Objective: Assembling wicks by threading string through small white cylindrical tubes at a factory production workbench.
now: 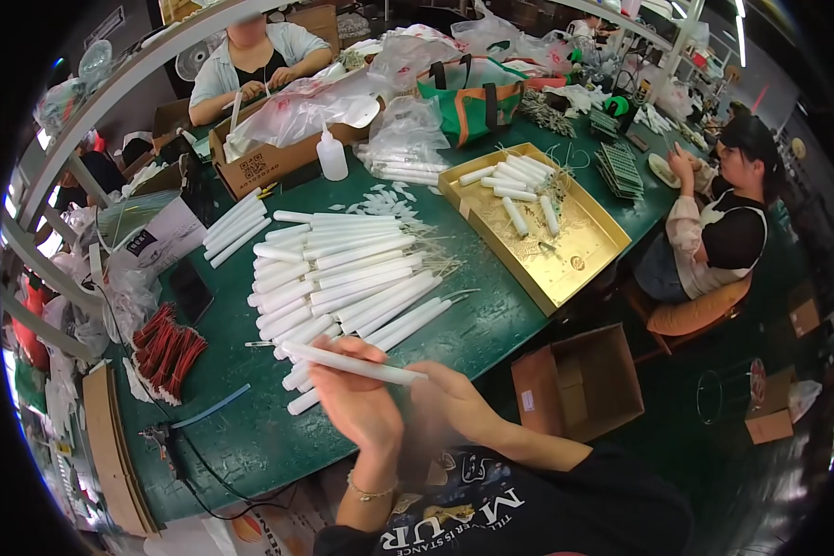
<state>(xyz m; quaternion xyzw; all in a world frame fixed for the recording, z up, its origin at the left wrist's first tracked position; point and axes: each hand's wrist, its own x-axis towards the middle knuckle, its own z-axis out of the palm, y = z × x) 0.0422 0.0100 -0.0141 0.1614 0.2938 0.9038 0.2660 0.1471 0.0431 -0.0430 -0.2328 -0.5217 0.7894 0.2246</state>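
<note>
A long white candle-shaped tube (357,364) lies slantwise across my left hand (357,398), whose fingers curl around it near the table's front edge. At the tube's right end is my right hand (438,394); motion blur smears its fingers, so their grip is unclear. Just beyond my hands, many similar white tubes (366,264) are piled in rows, with thin wires (440,264) sticking out of their right ends. Small white pointed pieces (380,201) are scattered behind this pile.
A gold tray (574,269) holds short white tubes with wires. Around the green table (250,445) are a white squeeze bottle (332,156), red wire bundles (167,347), a glue gun (160,445) and a cardboard box (579,380) below. Two people (259,65) (713,208) sit nearby.
</note>
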